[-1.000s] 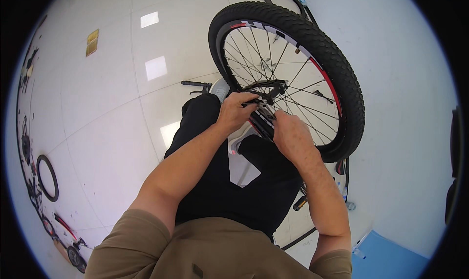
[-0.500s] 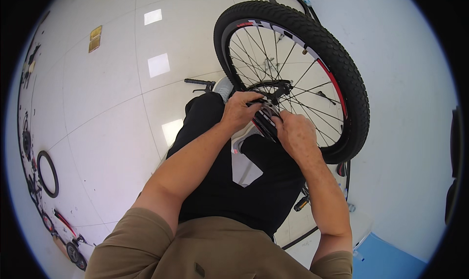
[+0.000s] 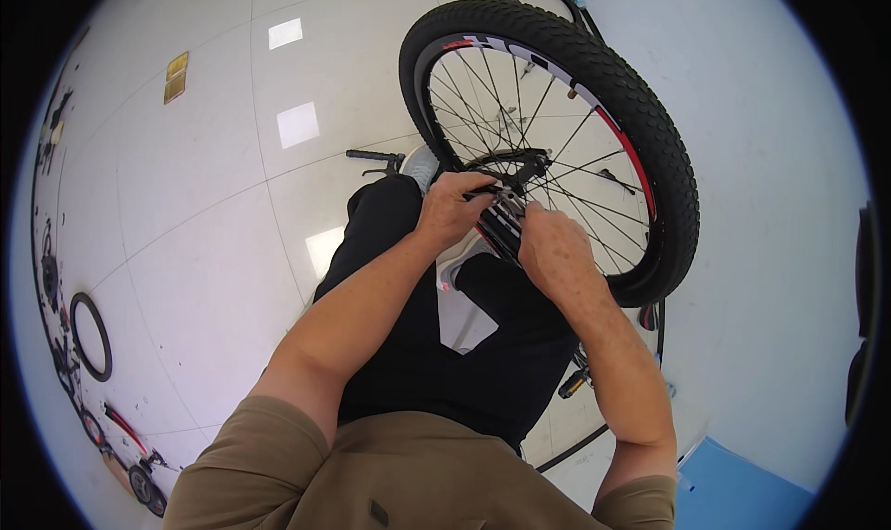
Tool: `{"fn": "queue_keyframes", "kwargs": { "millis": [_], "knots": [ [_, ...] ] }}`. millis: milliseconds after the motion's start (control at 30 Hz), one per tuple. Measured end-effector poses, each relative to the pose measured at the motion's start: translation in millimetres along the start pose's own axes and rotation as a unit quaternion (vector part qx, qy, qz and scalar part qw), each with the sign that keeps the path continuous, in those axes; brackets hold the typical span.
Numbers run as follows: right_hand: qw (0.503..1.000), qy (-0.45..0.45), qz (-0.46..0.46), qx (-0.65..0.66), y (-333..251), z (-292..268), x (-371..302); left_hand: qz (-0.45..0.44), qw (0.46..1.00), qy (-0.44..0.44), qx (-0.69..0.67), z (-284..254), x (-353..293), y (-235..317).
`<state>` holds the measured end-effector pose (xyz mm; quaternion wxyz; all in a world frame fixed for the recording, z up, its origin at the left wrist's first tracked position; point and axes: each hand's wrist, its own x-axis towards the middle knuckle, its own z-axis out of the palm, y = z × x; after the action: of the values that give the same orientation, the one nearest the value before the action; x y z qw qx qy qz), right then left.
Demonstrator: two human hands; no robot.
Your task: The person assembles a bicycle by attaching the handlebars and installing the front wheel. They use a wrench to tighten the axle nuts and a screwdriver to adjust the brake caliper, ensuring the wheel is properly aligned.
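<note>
Black-tyred wheel [image 3: 661, 131], with fingers close at its hub [image 3: 531, 166]

The wheel stands tilted in front of the person, its hub just ahead of the fingers. The left hand [image 3: 450, 207] has thumb and fingers bent toward each other, leaving only a narrow gap; a dark part [image 3: 481, 193] shows there, but whether they squeeze it I cannot tell. The right hand [image 3: 557, 247] is just across from it, fingers curled in and nearly closed beside a small silvery part [image 3: 508, 199]; what its fingertips hold, if anything, is hidden. That silvery part lies below the hub, in the short space between the two hands. A black tube with white and red marks [image 3: 501, 233] runs down from there, between the wrists.

Spokes [image 3: 572, 137] fan out just beyond the right fingers, and the tyre's lower edge curves near the right forearm [image 3: 603, 330]. The left knee [image 3: 385, 200] is just beside the left hand, with a handlebar grip and lever [image 3: 371, 157] near the shoe [image 3: 420, 165]. Left of that knee there is wide room over the pale tiled floor [image 3: 204, 196], as far as a loose tyre [image 3: 76, 321]. On the right, a pale wall [image 3: 770, 205] rises beyond the wheel.
</note>
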<state>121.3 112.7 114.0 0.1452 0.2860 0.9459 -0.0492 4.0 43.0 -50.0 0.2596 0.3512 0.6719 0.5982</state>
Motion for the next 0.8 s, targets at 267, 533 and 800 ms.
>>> {"fn": "queue_keyframes", "kwargs": {
  "millis": [267, 533, 800],
  "knots": [
    [0.998, 0.009, -0.057, -0.023, -5.9, -15.4, 7.0, -0.014, 1.000, -0.004, -0.016, -2.2, 0.3, 8.1],
    [0.994, -0.036, -0.093, -0.051, -12.1, -16.0, 25.6, -0.010, 0.999, -0.014, -0.041, -3.7, 0.4, 10.5],
    [0.999, -0.031, -0.010, -0.017, -6.9, 1.6, 11.2, 0.002, 0.999, -0.017, -0.033, -2.6, 1.4, 1.0]
  ]
}}
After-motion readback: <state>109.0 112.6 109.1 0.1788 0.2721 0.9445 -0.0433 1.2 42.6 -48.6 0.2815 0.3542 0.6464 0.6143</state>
